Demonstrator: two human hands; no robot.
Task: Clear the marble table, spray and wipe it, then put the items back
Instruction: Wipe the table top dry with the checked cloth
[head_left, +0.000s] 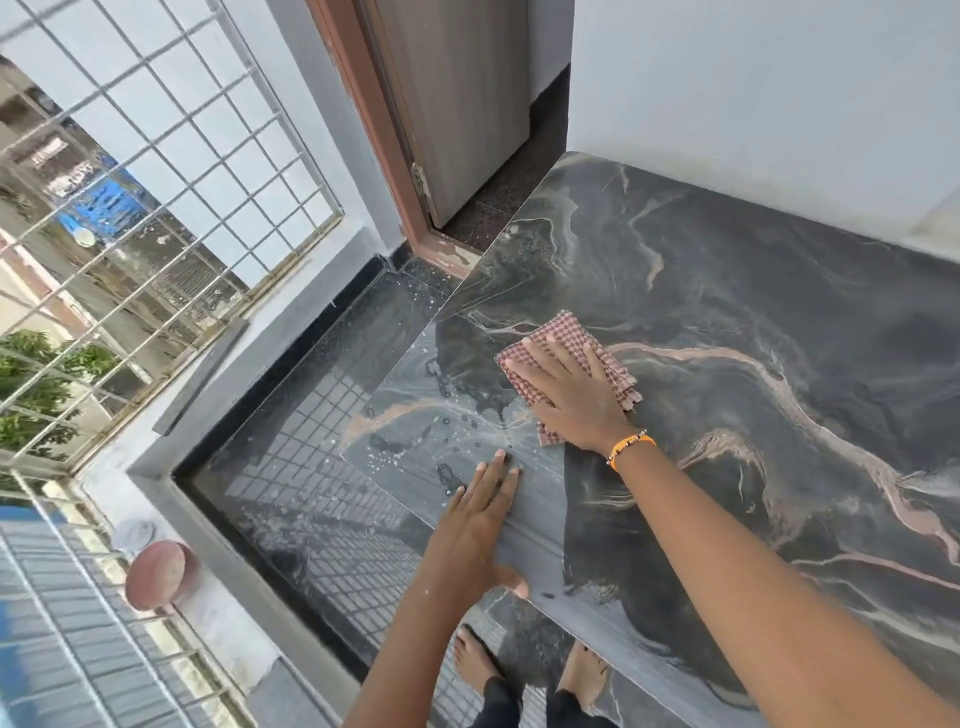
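Observation:
A dark marble table (727, 291) with pink and white veins fills the right half of the view, with nothing standing on it. A folded red-and-white checked cloth (569, 332) lies on the table near its left edge. My right hand (569, 397) presses flat on the cloth, fingers spread, an orange bracelet on the wrist. My left hand (475, 525) rests flat on the near left edge of the table, holding nothing. Wet droplets and smears (441, 441) show on the marble between the two hands.
A wooden door (457, 104) in a brown frame stands beyond the table's far left corner. A metal window grille (156, 171) runs along the left. A dark ledge (322, 467) lies below the table, with a round reddish bowl (156, 574) at its left. My bare feet (530, 670) stand below.

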